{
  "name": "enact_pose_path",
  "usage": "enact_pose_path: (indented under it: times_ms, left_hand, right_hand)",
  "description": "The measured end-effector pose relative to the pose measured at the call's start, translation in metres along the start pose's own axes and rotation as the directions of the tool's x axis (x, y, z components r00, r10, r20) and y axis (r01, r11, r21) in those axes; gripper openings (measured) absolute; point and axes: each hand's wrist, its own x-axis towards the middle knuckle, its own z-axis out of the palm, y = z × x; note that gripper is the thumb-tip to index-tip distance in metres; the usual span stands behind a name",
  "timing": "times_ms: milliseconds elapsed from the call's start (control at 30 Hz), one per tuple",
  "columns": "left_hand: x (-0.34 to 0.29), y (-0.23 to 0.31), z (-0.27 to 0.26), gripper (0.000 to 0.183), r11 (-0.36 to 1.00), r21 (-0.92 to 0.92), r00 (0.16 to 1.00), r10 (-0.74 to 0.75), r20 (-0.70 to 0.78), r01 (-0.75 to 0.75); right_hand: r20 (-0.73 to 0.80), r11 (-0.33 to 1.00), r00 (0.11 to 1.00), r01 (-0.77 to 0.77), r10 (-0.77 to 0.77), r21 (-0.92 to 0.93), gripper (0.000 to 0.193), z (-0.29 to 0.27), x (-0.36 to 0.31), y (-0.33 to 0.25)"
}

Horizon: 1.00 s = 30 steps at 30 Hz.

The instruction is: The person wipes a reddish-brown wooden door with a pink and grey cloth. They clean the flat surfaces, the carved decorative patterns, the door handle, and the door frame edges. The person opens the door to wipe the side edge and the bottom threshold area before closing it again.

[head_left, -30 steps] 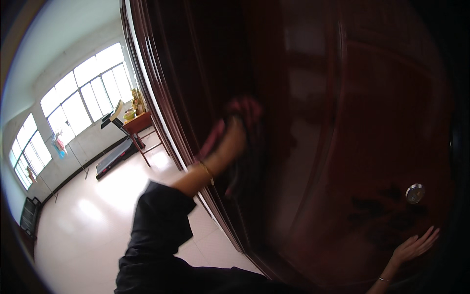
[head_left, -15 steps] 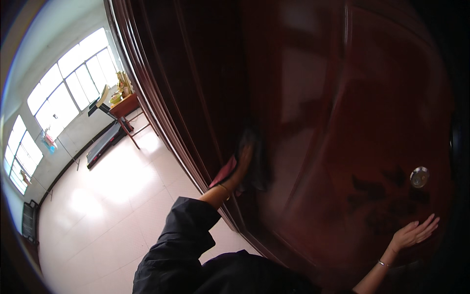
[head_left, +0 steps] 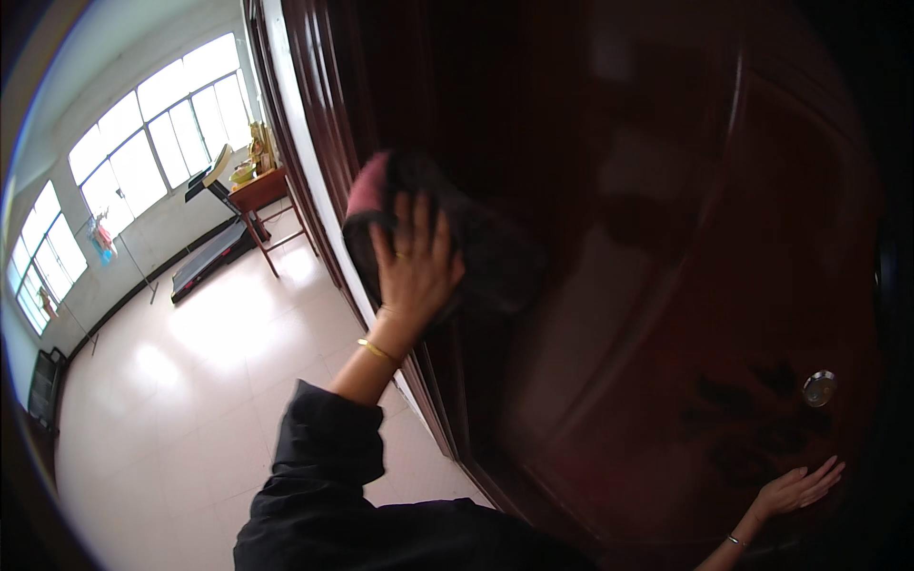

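Cloth pressed flat under spread fingers

A dark-and-pink cloth (head_left: pixel 484 246) is seen left of centre in the upper half of the frame, apparently against the dark red door (head_left: pixel 647 305). It is covered by the left hand (head_left: pixel 416 262), whose fingers are spread over it, not clenched — pressure seems to be given by the whole palm. For an even wipe, long overlapping strokes are best made along the door's mouldings, with the cloth's dark far part gathered in so that nothing is dragged. At lower right, the right hand (head_left: pixel 802 489) is empty, its fingers extended; whether the door is touched cannot be told. Around the round metal fitting (head_left: pixel 820 388), just above — lighter pressure is advised.
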Motion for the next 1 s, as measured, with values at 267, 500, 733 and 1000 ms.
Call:
enact_pose_path:
  times_ms: [267,500,733,1000]
  left_hand:
    - [-0.136,0.042,0.026,0.028,0.952,-0.246,0.626,0.080,0.776,0.183]
    - [-0.202,0.004,0.067,0.038,0.964,-0.156,0.944,0.246,0.220,-0.215]
    - [0.054,-0.078,-0.015,0.062,0.717,-0.667,0.816,-0.499,-0.290,0.202]
    - [-0.284,0.021,0.101,0.048,0.737,-0.538,0.913,-0.337,0.232,0.409]
  right_hand:
    - [-0.013,1.000,1.000,0.023,-0.023,-0.018,0.046,0.008,-0.002,0.000]
    - [-0.063,0.999,0.998,0.000,-0.003,-0.046,0.046,0.003,0.012,-0.030]
    - [0.033,0.997,0.998,-0.047,0.046,0.053,0.050,-0.020,0.026,-0.047]
    - [-0.030,0.989,0.999,0.035,-0.039,-0.141,0.047,0.014,-0.002,0.002]
